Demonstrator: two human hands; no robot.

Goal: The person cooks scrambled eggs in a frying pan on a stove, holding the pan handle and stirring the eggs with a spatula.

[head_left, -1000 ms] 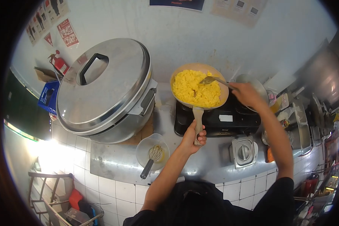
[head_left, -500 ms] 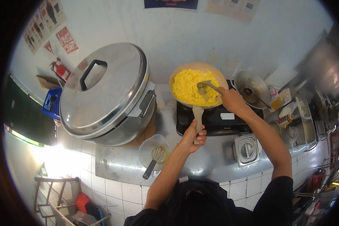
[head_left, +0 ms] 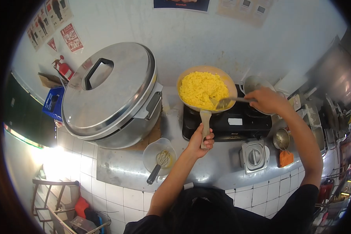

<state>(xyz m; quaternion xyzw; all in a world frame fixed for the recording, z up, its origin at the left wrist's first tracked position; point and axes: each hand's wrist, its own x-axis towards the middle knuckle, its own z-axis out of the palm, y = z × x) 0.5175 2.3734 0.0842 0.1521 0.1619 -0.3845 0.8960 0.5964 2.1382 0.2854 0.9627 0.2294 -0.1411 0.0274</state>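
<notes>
In the head view, a light-coloured frying pan (head_left: pixel 231 86) sits on the left side of a black gas stove (head_left: pixel 230 130), heaped with yellow scrambled egg (head_left: pixel 202 87). My left hand (head_left: pixel 201 143) is closed round the pan's handle (head_left: pixel 205 117). Over the stove's right side, my right hand (head_left: pixel 266 100) grips a metal spatula (head_left: pixel 225 102). Its blurred blade lies at the pan's right edge, against the egg. Part of a wok (head_left: pixel 253 82) behind shows past my right hand, which covers the rest.
A big lidded steel pot (head_left: pixel 109 97) stands left of the stove. Nearer me are a plastic bowl (head_left: pixel 148 156) with a whisk (head_left: pixel 156 167) in it and a lidded steel container (head_left: pixel 254 156). A small metal bowl (head_left: pixel 280 139) and an orange item (head_left: pixel 286 159) lie right.
My right hand has moved right, drawing the spatula from the middle of the egg to the pan's right edge. My left hand keeps its hold on the handle.
</notes>
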